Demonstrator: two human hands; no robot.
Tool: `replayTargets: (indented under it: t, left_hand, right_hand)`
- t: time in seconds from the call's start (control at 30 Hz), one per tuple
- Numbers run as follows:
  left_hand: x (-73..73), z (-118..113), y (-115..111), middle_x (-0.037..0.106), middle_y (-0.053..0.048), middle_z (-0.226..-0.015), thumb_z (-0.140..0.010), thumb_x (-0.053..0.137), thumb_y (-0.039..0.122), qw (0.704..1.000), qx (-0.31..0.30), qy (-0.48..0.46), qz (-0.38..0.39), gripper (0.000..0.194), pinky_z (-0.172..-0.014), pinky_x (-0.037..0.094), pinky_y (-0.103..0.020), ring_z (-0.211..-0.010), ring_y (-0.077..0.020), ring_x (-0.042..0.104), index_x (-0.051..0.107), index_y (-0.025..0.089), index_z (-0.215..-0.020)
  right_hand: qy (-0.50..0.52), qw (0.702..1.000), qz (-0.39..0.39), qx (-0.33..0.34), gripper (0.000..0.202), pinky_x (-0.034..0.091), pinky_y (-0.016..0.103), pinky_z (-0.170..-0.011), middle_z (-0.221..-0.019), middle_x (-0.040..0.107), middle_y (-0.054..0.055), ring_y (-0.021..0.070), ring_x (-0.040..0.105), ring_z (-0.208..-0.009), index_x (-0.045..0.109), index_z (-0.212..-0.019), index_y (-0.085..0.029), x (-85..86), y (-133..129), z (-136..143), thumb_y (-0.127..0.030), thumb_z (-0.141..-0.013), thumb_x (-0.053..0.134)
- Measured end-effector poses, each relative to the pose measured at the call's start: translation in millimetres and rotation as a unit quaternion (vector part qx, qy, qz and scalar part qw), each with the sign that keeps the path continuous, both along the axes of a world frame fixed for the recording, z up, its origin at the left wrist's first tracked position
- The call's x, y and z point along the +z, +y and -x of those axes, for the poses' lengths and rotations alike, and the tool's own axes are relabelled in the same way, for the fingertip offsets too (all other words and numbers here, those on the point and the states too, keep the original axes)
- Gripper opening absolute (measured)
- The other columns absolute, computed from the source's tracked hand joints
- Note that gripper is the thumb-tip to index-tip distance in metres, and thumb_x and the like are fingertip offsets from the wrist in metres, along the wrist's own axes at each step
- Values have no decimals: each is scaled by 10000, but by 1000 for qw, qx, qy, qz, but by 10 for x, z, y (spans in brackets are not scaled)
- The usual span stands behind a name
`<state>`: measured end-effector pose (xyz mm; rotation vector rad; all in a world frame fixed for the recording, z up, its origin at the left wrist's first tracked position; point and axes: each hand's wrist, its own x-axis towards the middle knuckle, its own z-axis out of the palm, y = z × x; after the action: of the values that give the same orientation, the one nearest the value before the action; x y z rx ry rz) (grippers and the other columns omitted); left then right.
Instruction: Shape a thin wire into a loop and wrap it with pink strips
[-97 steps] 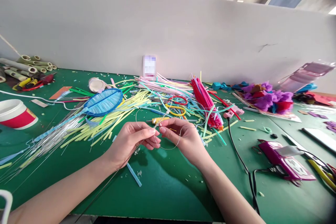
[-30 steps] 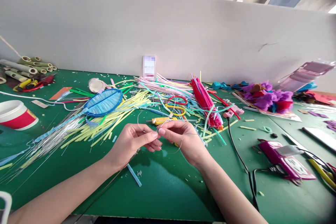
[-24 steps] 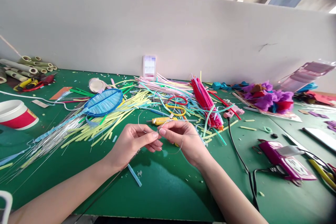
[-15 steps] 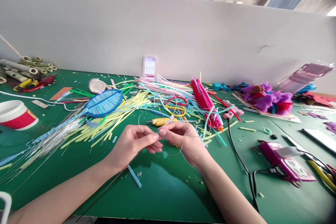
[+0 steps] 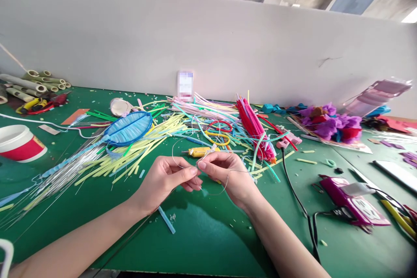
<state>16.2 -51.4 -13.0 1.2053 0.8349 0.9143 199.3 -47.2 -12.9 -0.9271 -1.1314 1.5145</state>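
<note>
Thin wire [image 5: 216,193] bent into loops runs between my two hands over the green table. My left hand [image 5: 171,174] pinches it between thumb and forefinger, its other fingers curled. Right beside it, my right hand [image 5: 224,171] pinches the same wire, the fingertips of both hands nearly touching. Just beyond them lies a yellow-handled tool [image 5: 199,152], partly hidden by my right hand. Behind are yellow-handled and red-handled scissors-like loops [image 5: 219,138] among coloured strips. A blue leaf-shaped wire frame [image 5: 130,128] rests to the left on yellow strips [image 5: 143,156].
A paper cup [image 5: 21,143] and bamboo tubes [image 5: 32,82] stand at left. A bundle of red and pink strips [image 5: 256,128] lies beyond my right hand. At right are a magenta power strip [image 5: 355,202], black cables [image 5: 298,195] and purple flowers [image 5: 335,124]. A white partition [image 5: 208,39] borders the back.
Both hands hold nearly the same pose, still pinching the wire. The view has shifted very slightly; nothing else has visibly moved.
</note>
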Motion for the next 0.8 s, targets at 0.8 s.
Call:
replayTargets:
  t: [0.8]
  left_hand:
    - [31, -10, -22, 747, -44, -602, -777, 749, 266, 969, -110, -155, 158, 148, -480, 525, -160, -520, -136, 704, 763, 142, -696]
  right_hand:
    - [33, 994, -95, 40, 71, 512, 330, -761, -836, 754, 8, 172, 645, -810, 785, -741, -289, -18, -10, -2, -278, -710, 849]
